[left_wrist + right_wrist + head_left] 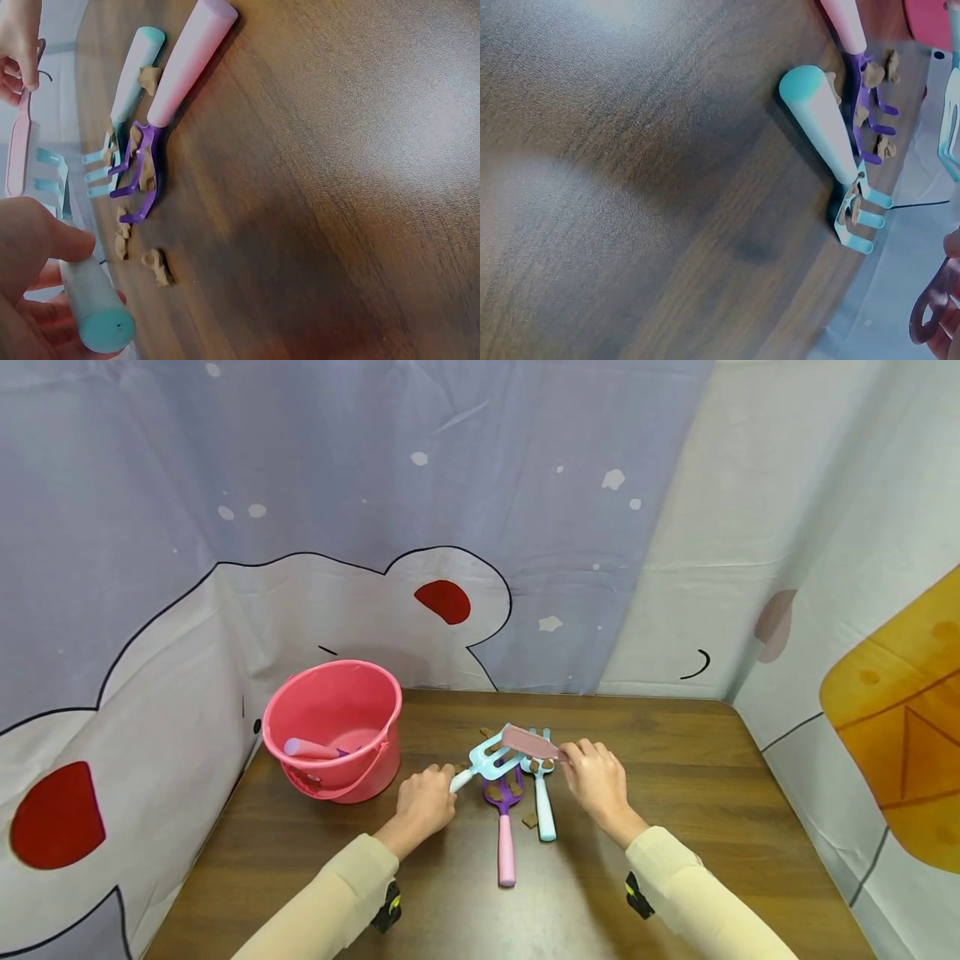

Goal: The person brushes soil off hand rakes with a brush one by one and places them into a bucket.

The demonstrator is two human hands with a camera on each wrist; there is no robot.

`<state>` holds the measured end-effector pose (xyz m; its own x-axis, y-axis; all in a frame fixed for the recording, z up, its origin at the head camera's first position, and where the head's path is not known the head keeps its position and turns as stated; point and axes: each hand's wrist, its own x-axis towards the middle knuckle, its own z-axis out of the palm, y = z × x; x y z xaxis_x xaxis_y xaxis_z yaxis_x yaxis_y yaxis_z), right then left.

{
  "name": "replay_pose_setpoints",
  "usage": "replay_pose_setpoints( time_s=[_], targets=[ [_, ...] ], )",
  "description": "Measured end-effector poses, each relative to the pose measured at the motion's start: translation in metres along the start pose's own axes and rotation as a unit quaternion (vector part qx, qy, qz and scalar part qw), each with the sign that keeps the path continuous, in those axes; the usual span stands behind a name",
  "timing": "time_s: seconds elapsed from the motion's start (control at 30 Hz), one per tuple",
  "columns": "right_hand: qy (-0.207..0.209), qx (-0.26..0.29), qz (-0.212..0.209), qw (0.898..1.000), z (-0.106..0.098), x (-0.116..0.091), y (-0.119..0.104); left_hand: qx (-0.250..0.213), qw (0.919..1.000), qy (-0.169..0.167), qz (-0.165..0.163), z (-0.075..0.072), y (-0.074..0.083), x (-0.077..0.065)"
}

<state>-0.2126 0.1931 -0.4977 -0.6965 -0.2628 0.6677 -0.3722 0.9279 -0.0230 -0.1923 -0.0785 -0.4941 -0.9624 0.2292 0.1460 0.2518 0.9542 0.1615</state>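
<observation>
My left hand (426,802) grips the white handle of a light-blue toy garden fork (88,296), its tines raised over the table. The right hand (598,781) holds a flat pink brush (528,743) by its thin end, which has a hanging hole. In the head view the brush head overlaps the fork's tines. Below them lie a purple garden fork with a pink handle (507,852) and a second light-blue fork (545,810), side by side, handles toward me. Brown lumps (159,266) sit in the tines of both and around them.
On the left of the wooden table (697,827) stands a pink bucket (378,772), its handle folded down. A lilac-handled tool (311,749) leans inside it. A printed curtain (540,527) hangs behind the table and along its sides.
</observation>
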Motion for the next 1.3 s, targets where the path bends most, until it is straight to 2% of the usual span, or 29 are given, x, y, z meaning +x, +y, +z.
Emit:
replay_pose_setpoints(
  time_s=[0.27,0.5,0.77,1.07,1.23,1.3],
  targets=[
    [-0.003,0.006,0.031,0.999,-0.002,0.000,0.007,-0.003,1.0000,0.000,-0.002,0.001,-0.001,0.001],
    [0.018,0.010,0.068,0.997,-0.004,-0.002,0.017,-0.008,0.9999,-0.006,-0.011,0.001,-0.005,-0.001],
    [-0.005,0.016,0.111,0.994,-0.007,-0.005,0.025,-0.037,0.9989,-0.006,-0.028,0.000,-0.007,-0.001],
    [0.002,0.020,0.119,0.993,-0.006,-0.006,0.026,-0.109,0.9922,-0.007,-0.060,0.002,-0.008,0.000],
    [-0.004,0.023,0.125,0.992,-0.006,-0.007,0.025,-0.159,0.9844,-0.009,-0.074,0.004,-0.008,0.000],
    [-0.007,0.023,0.127,0.992,-0.005,-0.008,0.025,-0.186,0.9789,-0.015,-0.083,0.005,-0.008,0.000]
  ],
)
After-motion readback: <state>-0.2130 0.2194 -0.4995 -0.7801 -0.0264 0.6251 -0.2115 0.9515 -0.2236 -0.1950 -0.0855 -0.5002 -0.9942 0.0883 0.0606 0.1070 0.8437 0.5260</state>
